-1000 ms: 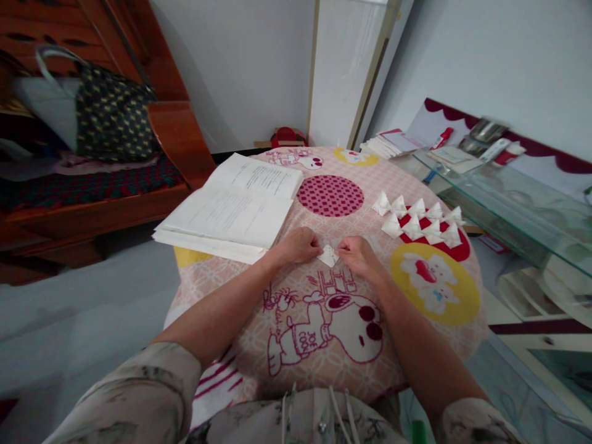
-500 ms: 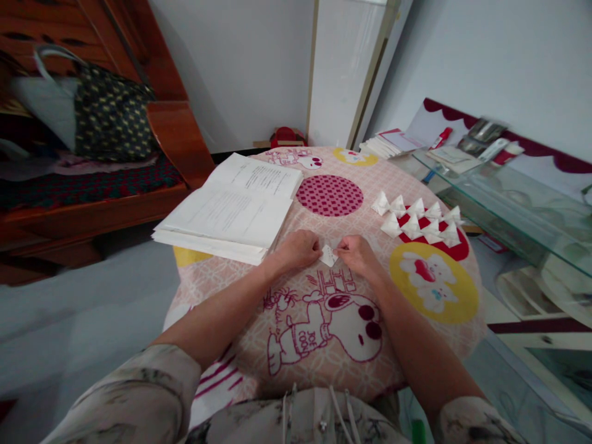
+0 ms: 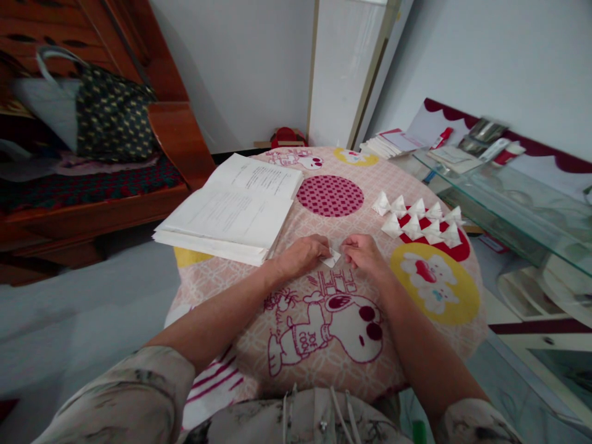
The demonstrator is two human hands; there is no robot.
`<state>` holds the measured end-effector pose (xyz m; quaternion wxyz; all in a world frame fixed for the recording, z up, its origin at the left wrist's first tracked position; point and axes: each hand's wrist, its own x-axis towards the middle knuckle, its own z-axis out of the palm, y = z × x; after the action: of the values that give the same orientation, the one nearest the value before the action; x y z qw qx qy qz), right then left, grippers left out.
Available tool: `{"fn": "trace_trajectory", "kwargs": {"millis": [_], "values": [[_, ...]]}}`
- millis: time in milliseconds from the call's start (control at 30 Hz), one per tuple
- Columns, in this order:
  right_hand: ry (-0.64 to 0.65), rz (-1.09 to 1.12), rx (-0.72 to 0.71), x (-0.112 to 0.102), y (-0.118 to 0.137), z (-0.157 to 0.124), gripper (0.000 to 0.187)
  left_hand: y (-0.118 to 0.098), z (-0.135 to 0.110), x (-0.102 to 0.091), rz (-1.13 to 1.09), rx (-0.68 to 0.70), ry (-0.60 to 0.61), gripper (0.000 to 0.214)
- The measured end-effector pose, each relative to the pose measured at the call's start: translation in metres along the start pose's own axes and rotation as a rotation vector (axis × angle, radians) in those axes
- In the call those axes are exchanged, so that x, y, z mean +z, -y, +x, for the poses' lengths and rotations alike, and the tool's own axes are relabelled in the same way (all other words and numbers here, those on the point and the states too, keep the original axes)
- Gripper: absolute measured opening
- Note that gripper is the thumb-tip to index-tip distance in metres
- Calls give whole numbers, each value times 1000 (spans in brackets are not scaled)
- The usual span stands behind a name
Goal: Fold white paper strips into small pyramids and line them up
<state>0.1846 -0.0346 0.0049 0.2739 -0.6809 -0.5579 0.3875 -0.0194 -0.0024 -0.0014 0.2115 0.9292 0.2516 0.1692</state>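
A small white folded paper [image 3: 332,259] lies at the middle of the table, between my two hands. My left hand [image 3: 305,254] is closed on its left side, with the thumb and fingers covering part of it. Just right of the paper, my right hand [image 3: 365,254] has its fingertips pinched together; whether they grip its edge I cannot make out. Several folded white paper pieces with pointed tops [image 3: 419,220] stand in two rows to the right, partly over a red patch of the tablecloth.
An open book [image 3: 235,206] rests at the left of the round table, on a pink patterned tablecloth [image 3: 296,339]. A glass shelf [image 3: 499,197] holding small items adjoins the right side. A stack of papers [image 3: 388,143] sits at the back right. Further left, a dark bag [image 3: 113,114] is on a wooden bench.
My left hand has shifted slightly right and now covers more of the folded paper. My right fingertips have curled and moved slightly right, off the paper's upper corner.
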Motion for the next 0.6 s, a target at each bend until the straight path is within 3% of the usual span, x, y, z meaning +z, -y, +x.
{"fn": "trace_trajectory", "kwargs": {"millis": [133, 233, 467, 600], "values": [[-61, -159, -124, 5, 3, -1, 11, -2, 0, -2, 18, -10, 8, 38], [-94, -237, -127, 7, 8, -1, 13, -1, -1, -1, 33, -14, 9, 39], [-17, -86, 102, -3, 11, -2, 12, 3, 0, 2, 37, 22, -17, 36], [-15, 22, 40, 0, 5, -4, 6, 4, 0, 2, 15, 28, -36, 36]]}}
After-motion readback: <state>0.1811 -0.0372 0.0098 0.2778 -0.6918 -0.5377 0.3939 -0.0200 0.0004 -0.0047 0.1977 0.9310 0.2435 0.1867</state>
